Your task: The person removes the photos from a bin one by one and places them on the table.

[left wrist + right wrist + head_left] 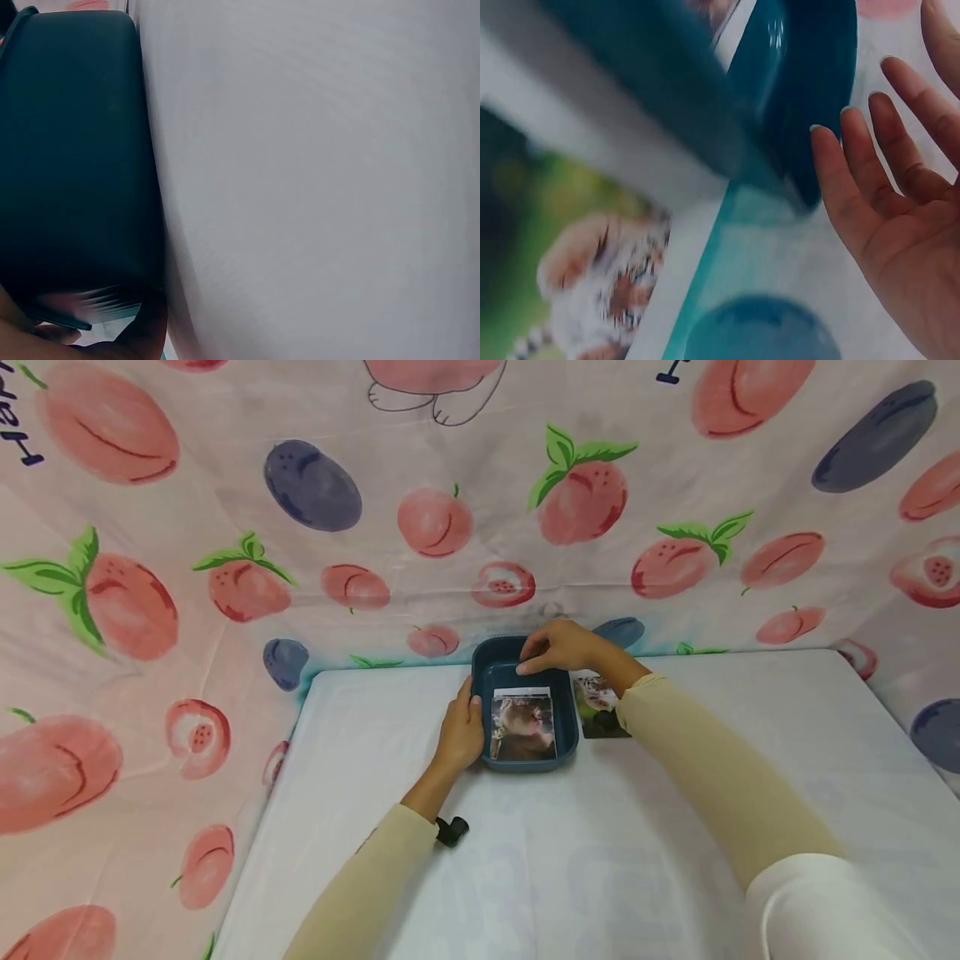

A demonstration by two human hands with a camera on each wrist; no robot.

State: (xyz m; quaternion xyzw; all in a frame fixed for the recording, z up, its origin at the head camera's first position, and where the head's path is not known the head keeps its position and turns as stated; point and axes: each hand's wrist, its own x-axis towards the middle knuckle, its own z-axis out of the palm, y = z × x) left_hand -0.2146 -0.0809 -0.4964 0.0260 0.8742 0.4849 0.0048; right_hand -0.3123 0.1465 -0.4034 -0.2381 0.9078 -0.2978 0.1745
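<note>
A dark teal, rounded-rectangular, open-topped box (527, 766) is standing on a white-covered tabletop (562, 860), near its far edge. Inside, a rectangular picture card (522, 727) with a brownish print is lying toward the near end, a white strip showing along its far side. The left hand (459, 731) is gripping the box's left wall, its thumb resting at the rim. The right hand (562, 647) is hovering over the far right part of the box; its fingers are extending loosely, released and holding nothing, as the right wrist view is showing. Just right of the box, a second picture card (595, 704), printed with a white, dark-striped animal against green, is lying partly beneath the right forearm in the head view. Beige sleeves (720, 768) are covering both forearms; pink fabric printed with fruit (450, 460) is hanging behind.
</note>
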